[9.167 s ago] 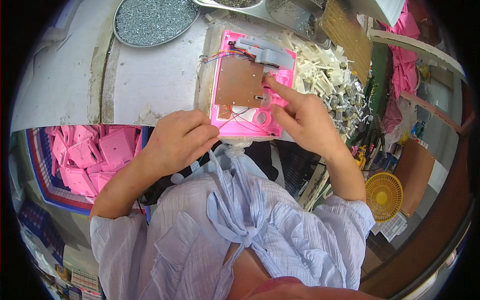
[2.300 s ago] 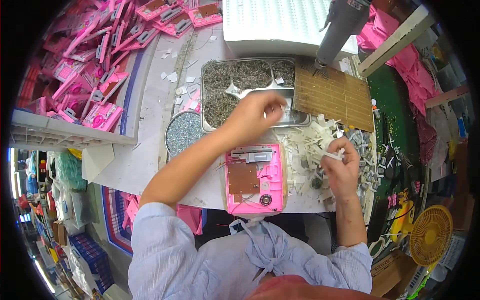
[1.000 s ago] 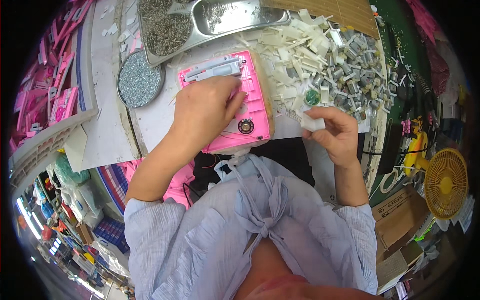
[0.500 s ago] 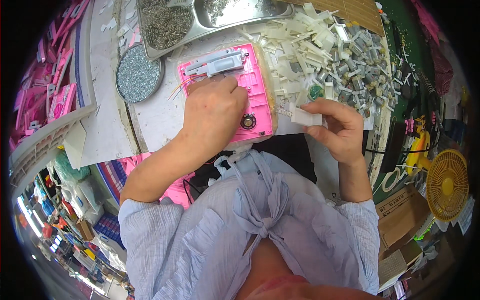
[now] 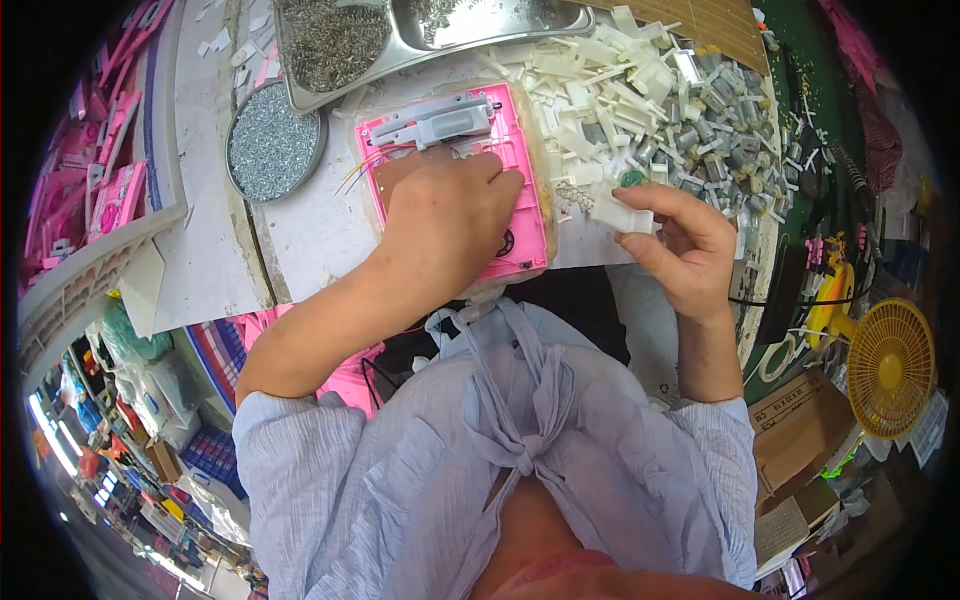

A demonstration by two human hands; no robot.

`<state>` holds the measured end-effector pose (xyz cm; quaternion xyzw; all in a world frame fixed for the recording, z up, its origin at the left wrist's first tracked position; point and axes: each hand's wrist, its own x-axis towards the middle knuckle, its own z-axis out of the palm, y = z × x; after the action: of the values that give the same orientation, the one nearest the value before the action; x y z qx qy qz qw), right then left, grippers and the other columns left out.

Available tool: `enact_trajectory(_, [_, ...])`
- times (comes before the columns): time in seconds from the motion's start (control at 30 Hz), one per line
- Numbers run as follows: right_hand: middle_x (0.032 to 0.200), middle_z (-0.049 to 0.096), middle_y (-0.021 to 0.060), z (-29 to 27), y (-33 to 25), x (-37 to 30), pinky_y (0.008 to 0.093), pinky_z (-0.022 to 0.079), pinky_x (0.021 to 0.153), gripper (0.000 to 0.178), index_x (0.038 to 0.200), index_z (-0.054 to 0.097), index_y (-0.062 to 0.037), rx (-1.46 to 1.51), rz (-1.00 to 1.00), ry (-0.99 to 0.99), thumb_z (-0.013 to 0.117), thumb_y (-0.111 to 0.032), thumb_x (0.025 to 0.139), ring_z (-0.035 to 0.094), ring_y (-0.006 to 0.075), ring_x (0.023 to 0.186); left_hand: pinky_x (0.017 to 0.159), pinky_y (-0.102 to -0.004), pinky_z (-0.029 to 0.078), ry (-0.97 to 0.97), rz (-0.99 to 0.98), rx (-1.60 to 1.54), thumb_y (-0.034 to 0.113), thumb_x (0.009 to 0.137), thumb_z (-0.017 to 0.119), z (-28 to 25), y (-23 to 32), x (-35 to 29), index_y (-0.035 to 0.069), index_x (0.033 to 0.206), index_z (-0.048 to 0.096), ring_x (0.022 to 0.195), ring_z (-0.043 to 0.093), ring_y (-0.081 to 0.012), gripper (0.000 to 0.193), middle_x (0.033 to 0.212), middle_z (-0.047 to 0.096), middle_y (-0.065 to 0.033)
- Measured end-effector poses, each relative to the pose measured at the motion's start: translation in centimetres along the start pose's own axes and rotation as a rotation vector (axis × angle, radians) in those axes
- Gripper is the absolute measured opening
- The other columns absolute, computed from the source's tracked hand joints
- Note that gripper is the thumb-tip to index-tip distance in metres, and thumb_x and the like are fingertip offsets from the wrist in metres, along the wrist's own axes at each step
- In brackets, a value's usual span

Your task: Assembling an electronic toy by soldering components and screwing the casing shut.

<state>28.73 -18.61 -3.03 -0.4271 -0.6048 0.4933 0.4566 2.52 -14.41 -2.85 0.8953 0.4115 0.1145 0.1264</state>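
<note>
A pink plastic case (image 5: 527,205) lies open side up on the worktable. Across its far end sits a grey plastic module (image 5: 455,124). A brown board (image 5: 392,177) and thin coloured wires (image 5: 372,164) show at its left side. My left hand (image 5: 440,205) reaches over the middle of the case, fingers curled down into it; the fingertips and anything in them are hidden. This hand partly covers a round black speaker (image 5: 507,242). Just right of the case, my right hand (image 5: 688,245) pinches a white plastic holder (image 5: 617,213) between thumb and fingers.
A metal tray (image 5: 402,52) of small metal parts stands at the back, with a round dish (image 5: 321,150) of screws left of the case. White plastic parts (image 5: 590,100) and grey motor-like pieces (image 5: 725,130) are heaped at the right. Pink parts (image 5: 120,195) fill the far left.
My left hand has shifted right over the case and covers more of the speaker. The white holder in my right hand has risen slightly and turned.
</note>
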Motion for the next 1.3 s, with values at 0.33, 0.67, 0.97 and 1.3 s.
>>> enact_trajectory(0.33, [0.095,0.072,0.0089,0.5,-0.6,1.0,0.0298,0.051,0.073,0.030,0.106,0.075,-0.0035,-0.359,-0.072,-0.061,0.082,-0.006,0.077,0.064,0.0194,0.080,0.068,-0.0333,0.053,0.065,-0.266,-0.554,0.002,0.082,0.074,-1.8,-1.4,-1.1,0.002,0.091,0.071,0.073,0.065,-0.0225,0.009,0.087,0.067,-0.0083])
enact_trajectory(0.67, [0.090,0.060,0.0048,4.4,-1.4,5.6,0.0378,0.051,0.079,0.016,0.089,0.071,-0.0083,-0.870,-0.469,-0.326,0.071,-0.012,0.073,0.057,0.0259,0.092,0.059,-0.0248,0.048,0.497,-0.179,-0.558,-0.004,0.080,0.078,0.9,-2.8,-3.9,0.002,0.094,0.075,0.070,0.062,-0.0130,0.015,0.093,0.067,-0.0070])
enact_trajectory(0.97, [0.099,0.066,0.0067,3.3,1.0,8.5,0.0390,0.052,0.079,0.034,0.102,0.072,-0.0044,-0.614,-0.571,-0.478,0.082,-0.011,0.070,0.059,0.0294,0.096,0.075,-0.0353,0.053,0.460,-0.009,-0.575,-0.001,0.079,0.076,2.0,-3.4,-3.5,0.004,0.095,0.071,0.083,0.068,-0.0269,0.018,0.095,0.071,-0.0101])
enact_trajectory(1.3, [0.098,0.067,0.0024,5.7,0.8,6.0,0.0380,0.049,0.083,0.023,0.093,0.072,-0.0063,-0.834,-0.418,-0.374,0.076,-0.013,0.071,0.061,0.0254,0.100,0.078,-0.0376,0.049,0.219,0.253,-0.315,0.010,0.074,0.076,1.3,-3.8,-3.2,0.009,0.100,0.069,0.091,0.065,-0.0250,0.027,0.102,0.073,-0.0027])
